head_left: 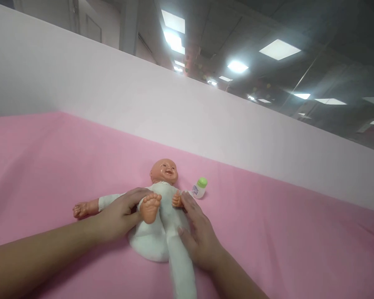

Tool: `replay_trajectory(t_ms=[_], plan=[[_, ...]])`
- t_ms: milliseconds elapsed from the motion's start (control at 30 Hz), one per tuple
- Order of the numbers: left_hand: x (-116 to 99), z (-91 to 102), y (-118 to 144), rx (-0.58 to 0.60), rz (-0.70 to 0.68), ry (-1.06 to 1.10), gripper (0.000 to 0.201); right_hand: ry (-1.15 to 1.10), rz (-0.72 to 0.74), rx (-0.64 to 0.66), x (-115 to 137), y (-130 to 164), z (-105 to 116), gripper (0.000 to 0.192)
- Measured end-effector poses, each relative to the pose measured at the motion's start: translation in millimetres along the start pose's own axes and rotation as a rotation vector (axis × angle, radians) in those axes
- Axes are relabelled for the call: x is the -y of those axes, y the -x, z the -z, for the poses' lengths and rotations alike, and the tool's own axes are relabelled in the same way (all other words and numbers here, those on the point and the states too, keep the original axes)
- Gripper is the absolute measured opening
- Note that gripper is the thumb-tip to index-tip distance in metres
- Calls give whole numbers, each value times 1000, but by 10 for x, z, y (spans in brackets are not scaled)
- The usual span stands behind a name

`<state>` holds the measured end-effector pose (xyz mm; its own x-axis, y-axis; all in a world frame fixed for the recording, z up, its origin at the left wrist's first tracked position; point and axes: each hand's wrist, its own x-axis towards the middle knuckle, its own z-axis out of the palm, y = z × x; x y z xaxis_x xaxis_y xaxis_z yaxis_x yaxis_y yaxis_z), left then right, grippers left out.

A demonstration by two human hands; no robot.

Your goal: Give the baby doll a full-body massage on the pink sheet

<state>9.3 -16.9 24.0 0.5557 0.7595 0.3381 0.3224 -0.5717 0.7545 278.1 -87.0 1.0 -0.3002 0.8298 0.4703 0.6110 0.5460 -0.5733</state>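
A baby doll [166, 203] with a hard head and a white cloth body lies on its back on a pink sheet. One of its legs is bent up, so the sole of its foot [150, 208] faces me; the other leg stretches towards me. My left hand [121, 214] is closed around the raised leg by the foot, the fingertips partly hidden behind it. Along the doll's other side rests my right hand [201, 232], fingers stretched out beside the doll's small hand [176, 199] and thumb against the straight leg.
Close to the doll's shoulder, a small clear bottle [199, 189] with a green cap stands tilted in view on the pink sheet [268, 232]. A white wall panel [162, 108] borders the sheet at the back, with ceiling lights above it.
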Motion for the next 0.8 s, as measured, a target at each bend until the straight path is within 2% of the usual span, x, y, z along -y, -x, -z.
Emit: replay_trajectory(t_ms=[133,233,300,400,500,633,700,800], plan=[[39,-32,11,-7,-56,-37,36,136,50,130,43,-19,33,70],[110,-75,28,-41,-86,-55,36,171,18,149,27,-38,14,68],[162,-93,55,-67,-67,-83,38,166,-13,72,-16,-51,-23,67],[225,-91,113,-70,-69,-137,40,138,-149,-144,-116,-72,-41,59],[252,-83,161,-39,-210,-195,43,66,-378,-317,-247,-92,46,52],[179,-107,184,-80,-475,-199,47,-188,-587,-550,-509,-103,243,63],[76,-117,200,-84,-537,-175,46,-232,-683,-588,-663,-94,318,68],[-123,-115,259,44,-569,-156,46,-138,-834,-507,-838,-64,390,67]])
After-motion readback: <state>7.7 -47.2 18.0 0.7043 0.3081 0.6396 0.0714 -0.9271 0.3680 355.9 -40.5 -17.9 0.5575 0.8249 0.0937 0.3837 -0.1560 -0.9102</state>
